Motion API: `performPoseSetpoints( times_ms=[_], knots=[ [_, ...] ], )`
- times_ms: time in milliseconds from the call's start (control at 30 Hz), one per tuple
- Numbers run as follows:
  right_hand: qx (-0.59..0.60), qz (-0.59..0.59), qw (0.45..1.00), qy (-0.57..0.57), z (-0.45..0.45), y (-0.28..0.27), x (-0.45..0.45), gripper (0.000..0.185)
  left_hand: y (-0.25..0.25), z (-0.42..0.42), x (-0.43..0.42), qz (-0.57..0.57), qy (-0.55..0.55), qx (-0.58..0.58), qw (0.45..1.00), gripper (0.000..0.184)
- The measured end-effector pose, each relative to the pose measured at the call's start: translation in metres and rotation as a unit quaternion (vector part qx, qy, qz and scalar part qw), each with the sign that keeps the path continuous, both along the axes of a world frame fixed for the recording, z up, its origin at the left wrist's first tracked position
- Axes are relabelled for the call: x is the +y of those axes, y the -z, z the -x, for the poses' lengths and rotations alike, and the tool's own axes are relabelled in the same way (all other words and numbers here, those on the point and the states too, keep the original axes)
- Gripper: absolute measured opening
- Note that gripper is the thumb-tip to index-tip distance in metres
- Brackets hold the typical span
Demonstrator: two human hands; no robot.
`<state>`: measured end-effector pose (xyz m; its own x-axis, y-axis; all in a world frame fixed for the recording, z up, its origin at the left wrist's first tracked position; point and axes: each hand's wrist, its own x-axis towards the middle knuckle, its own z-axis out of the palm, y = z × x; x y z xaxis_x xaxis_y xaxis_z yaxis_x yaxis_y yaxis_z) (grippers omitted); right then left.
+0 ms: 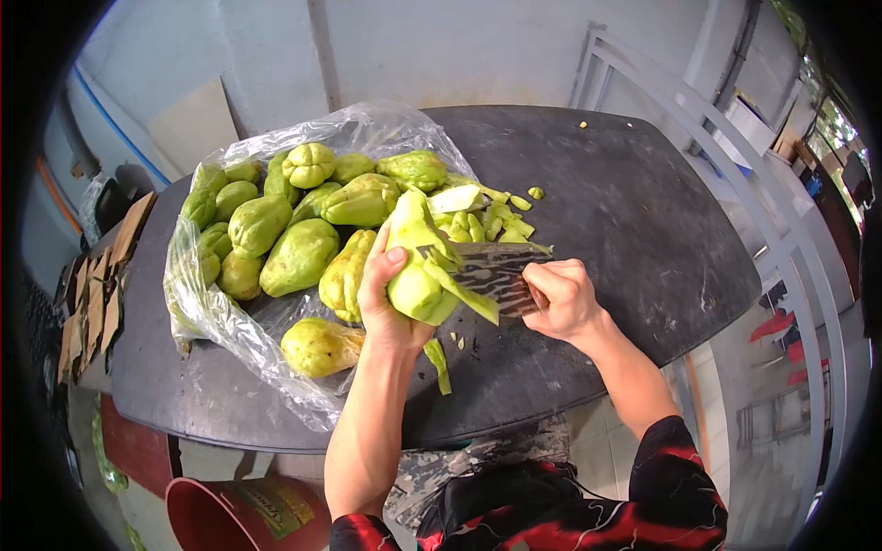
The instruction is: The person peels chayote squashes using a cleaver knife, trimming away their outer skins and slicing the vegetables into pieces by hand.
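My left hand (381, 286) is wrapped round a partly peeled chayote (415, 296), held up over the table. My right hand (565, 298) grips a broad knife (491, 273) by its handle, its dark-patterned blade lying against the chayote's right side. A strip of green peel (474, 299) hangs from the chayote beside the blade. Just behind the knife lies a heap of green peelings (503, 220), with a pale peeled piece (457, 198) at its left. Left of my left hand, several unpeeled chayotes (299, 255) rest on a clear plastic bag (253, 358), one yellowish chayote (315, 348) nearest me.
Everything sits on a dark table (634, 239) with rounded edges. Below its front left edge stands a red bucket (207, 514). A grey metal railing (783, 253) runs along the right. Cardboard pieces (92, 298) lean at the left, and a pale wall (441, 55) rises behind.
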<state>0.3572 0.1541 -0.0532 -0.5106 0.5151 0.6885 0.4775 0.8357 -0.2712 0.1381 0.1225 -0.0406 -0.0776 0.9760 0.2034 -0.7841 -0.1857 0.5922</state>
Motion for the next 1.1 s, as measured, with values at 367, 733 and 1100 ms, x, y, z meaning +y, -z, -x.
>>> performPoseSetpoints(
  times_ms=[367,733,1100],
  knots=[
    [0.005,-0.004,0.999,-0.045,-0.003,-0.006,-0.001,0.026,0.007,-0.001,0.001,0.005,0.034,0.000,0.999,0.073],
    [0.019,-0.016,0.999,0.034,0.001,0.000,0.004,0.026,-0.004,-0.012,-0.004,-0.016,0.055,0.014,0.998,0.082],
    [0.019,0.061,0.982,0.177,-0.012,0.007,0.029,0.016,0.000,-0.013,-0.003,0.014,0.075,0.017,0.997,0.068]
  ],
)
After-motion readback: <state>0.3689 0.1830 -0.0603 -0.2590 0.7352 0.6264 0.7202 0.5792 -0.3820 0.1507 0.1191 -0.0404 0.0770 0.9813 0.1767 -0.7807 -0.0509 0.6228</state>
